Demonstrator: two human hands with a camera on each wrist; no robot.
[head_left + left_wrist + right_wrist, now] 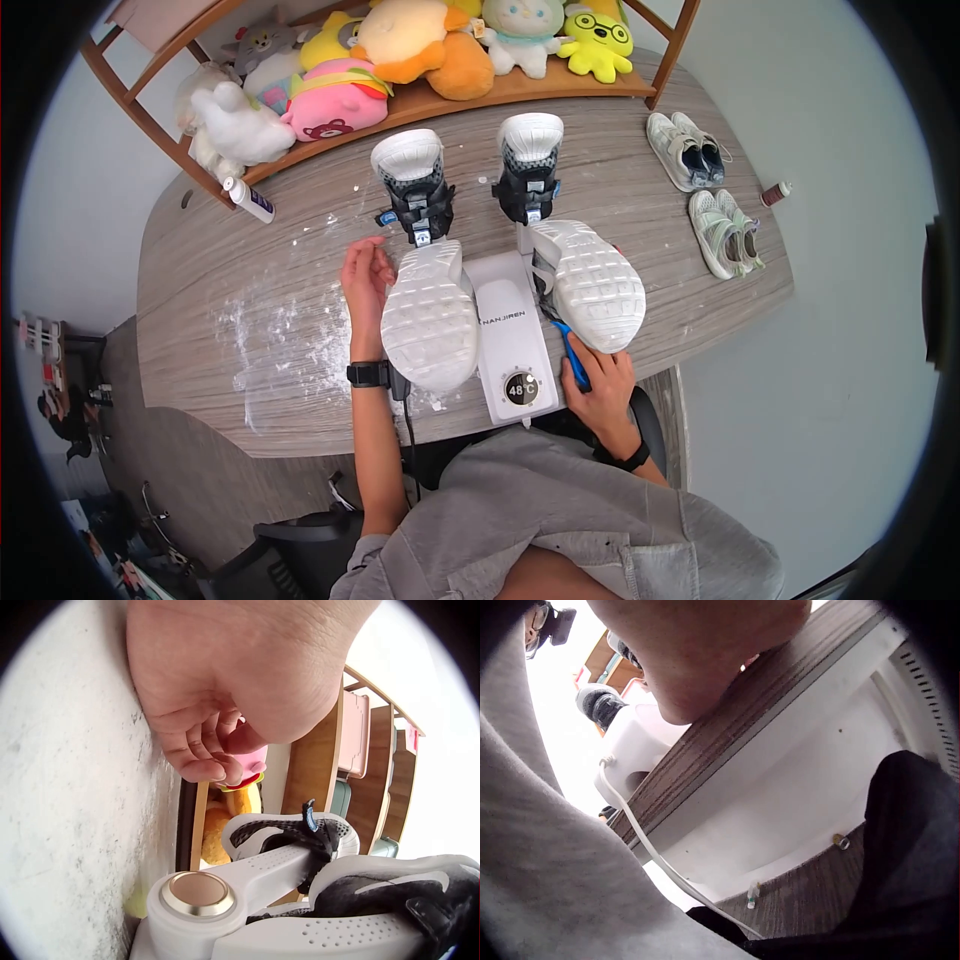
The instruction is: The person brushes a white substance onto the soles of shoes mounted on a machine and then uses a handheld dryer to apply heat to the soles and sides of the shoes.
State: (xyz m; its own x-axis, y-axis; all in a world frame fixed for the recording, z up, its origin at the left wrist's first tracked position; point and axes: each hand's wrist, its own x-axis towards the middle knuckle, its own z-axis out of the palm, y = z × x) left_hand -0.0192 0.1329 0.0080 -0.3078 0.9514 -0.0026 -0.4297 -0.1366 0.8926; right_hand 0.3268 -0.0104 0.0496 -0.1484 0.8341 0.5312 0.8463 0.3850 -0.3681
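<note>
A white shoe dryer (512, 345) with a round display reading 48°C stands near the table's front edge. On its arms hang two black-and-white shoes at the back, a left one (415, 185) and a right one (530, 165). Two more show their white soles in front, the left sole (430, 315) and the right sole (590, 285). My left hand (366, 275) rests on the table beside the left sole, fingers loosely bent and holding nothing. Beside the dryer's right side, my right hand (600, 390) holds a blue-handled tool (575, 355); its dark head is partly hidden by the shoe.
White powder (290, 340) is scattered over the table's left part. Plush toys (400, 45) fill a wooden shelf at the back, near a white bottle (250, 200). Two pairs of small shoes (685, 150) (722, 235) and a brown bottle (776, 193) stand at the right. A white cord (641, 832) hangs from the dryer.
</note>
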